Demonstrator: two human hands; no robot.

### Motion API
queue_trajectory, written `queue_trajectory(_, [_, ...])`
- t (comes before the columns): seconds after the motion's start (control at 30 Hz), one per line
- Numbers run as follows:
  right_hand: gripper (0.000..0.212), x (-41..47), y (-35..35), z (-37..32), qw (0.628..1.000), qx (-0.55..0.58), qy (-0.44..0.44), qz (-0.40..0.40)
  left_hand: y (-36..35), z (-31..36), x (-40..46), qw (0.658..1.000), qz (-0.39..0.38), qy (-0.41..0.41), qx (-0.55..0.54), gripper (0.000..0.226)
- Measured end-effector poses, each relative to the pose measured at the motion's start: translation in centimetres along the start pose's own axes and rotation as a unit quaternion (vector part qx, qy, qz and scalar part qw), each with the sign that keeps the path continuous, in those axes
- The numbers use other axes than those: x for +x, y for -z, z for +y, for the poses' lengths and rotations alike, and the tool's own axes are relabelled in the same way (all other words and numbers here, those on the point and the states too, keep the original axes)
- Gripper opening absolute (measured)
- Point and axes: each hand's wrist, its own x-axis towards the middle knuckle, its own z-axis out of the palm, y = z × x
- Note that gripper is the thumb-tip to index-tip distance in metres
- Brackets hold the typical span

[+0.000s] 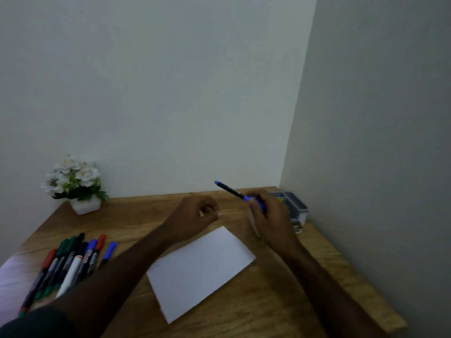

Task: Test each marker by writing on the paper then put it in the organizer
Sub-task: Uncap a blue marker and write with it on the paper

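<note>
My right hand point(266, 215) grips a blue-and-black marker point(231, 191) above the table, its far blue end pointing up and to the left. My left hand point(197, 213) hovers just left of it with fingers curled and nothing visible in them. Below both hands a white sheet of paper point(200, 272) lies slanted on the wooden table point(268, 301). A grey organizer point(295, 207) stands at the back right corner, partly hidden by my right hand. Several markers point(70, 262) with red, green, black, blue and white bodies lie in a row at the left.
A white pot of white flowers point(75, 184) stands at the back left against the wall. Walls close the table at the back and right. A small dark object point(298, 229) lies in front of the organizer.
</note>
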Motion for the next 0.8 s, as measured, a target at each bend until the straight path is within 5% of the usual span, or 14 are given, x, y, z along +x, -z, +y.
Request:
queue_trajectory(0.27, [0.006, 3.2, 13.3, 3.6, 0.984, -0.105, -0.048, 0.137, -5.8, 4.6, 5.7, 0.997, -0.037, -0.071, 0.014, 0.014])
queue_trajectory(0.8, [0.018, 3.7, 12.3, 6.8, 0.974, -0.21, -0.086, -0.001, -6.5, 4.8, 6.5, 0.993, -0.058, -0.083, 0.052, 0.011])
